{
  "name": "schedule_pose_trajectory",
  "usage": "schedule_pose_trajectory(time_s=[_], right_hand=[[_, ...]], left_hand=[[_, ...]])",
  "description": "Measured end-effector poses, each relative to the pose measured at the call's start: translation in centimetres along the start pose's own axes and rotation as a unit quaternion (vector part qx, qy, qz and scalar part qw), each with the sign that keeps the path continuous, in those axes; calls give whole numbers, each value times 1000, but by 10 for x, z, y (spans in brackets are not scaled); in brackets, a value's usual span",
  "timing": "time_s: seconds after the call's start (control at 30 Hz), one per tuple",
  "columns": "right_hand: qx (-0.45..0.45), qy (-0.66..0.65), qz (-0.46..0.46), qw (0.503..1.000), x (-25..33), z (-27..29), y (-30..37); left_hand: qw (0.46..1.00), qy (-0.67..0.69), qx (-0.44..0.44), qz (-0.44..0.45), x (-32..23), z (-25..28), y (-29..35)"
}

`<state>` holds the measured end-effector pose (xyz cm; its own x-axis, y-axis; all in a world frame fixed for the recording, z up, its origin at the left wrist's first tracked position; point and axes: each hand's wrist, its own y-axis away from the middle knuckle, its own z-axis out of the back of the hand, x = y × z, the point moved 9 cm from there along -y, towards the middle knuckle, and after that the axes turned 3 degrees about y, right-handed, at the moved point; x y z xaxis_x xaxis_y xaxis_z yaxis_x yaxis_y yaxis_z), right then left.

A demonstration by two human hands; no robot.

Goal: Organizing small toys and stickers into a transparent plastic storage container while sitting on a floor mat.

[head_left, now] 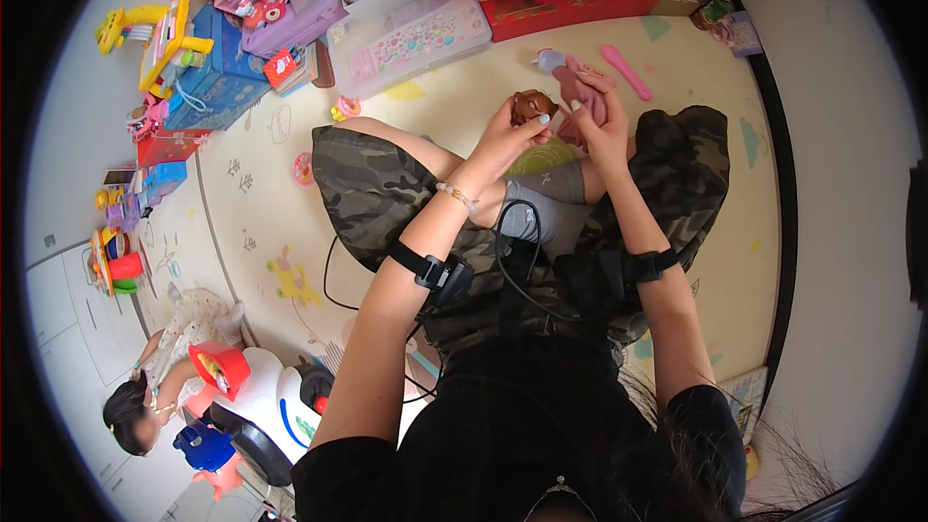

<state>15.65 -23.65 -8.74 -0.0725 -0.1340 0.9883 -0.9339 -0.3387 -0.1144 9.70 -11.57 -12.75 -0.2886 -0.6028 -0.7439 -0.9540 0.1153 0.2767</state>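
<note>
In front of my crossed legs, both hands are raised close together. My left hand (505, 143) has its fingers closed round a small, glossy brown rounded object (534, 106); its exact kind is not clear. Beside it, my right hand (607, 130) grips a soft-looking mauve piece (584, 101), partly hidden by the fingers. Just beyond the hands lie a small translucent bluish item (550, 60) and a pink plastic stick with a rounded end (626, 72). Part of a green round thing (543, 157) shows below the hands.
I sit on a cream patterned mat (261, 193). Along its far edge stand a clear plastic box (411, 43) and a red box (570, 10). Toys and a blue box (217, 68) line the left. A child (169, 367) is at the lower left, near a red container (220, 367).
</note>
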Motion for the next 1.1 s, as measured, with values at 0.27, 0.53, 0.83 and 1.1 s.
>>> schedule_pose_trajectory(time_s=[0.27, 0.53, 0.83, 1.1], right_hand=[[86, -83, -86, 989, -26, -18, 4], [60, 125, 28, 990, 3, -22, 14], [86, 261, 204, 940, 47, -35, 24], [9, 168, 131, 977, 32, -7, 19]], left_hand=[[995, 80, 64, 7, 0, -13, 4], [997, 58, -27, -49, -5, 8, -2], [988, 150, 35, -24, -13, -5, -1], [999, 10, 35, -8, -3, -9, 2]])
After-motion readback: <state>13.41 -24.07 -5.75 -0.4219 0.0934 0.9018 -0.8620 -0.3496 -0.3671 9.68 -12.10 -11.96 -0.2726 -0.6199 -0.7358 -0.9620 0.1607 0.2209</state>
